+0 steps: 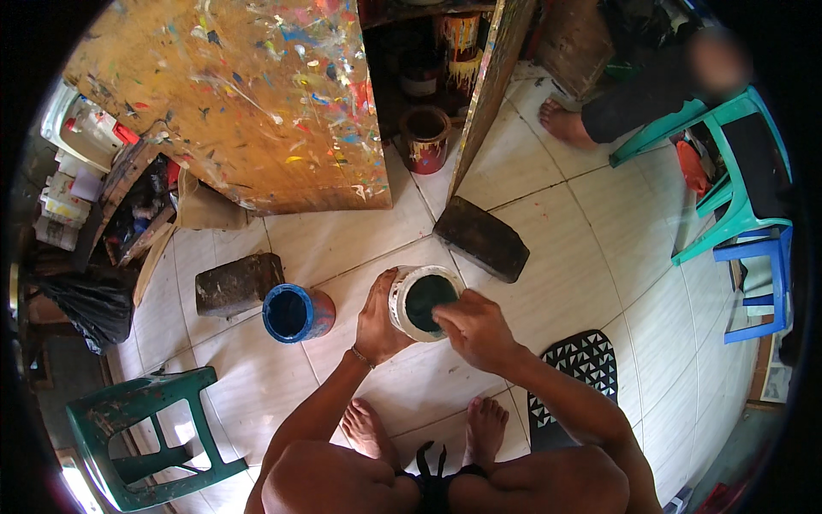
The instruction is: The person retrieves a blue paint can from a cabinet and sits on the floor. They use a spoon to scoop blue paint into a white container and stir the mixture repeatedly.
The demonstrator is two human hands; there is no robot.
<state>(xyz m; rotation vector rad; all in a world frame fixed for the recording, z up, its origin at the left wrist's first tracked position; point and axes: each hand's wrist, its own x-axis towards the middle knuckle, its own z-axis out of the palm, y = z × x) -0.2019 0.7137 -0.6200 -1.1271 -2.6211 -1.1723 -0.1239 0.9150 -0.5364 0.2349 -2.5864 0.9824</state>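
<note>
My left hand [378, 319] is wrapped round the side of a white tub [399, 301] and holds it over the tiled floor. Dark green paint or a dark green coating [425, 296] shows inside the tub. At the tub's right rim, my right hand [481, 332] has its fingers curled together over the opening. Whatever they pinch, if anything, is hidden. Left of the tub stands an open paint can [320, 313] with a blue rim and a dark blue inside.
Two dark blocks [235, 285] [481, 239] lie on the floor. Ahead stands a paint-splattered wooden cabinet [257, 111] with paint cans [425, 154] inside its open door. A green stool [154, 437] is at left, a patterned mat [582, 368] at right. Another person's foot [563, 122] is far right.
</note>
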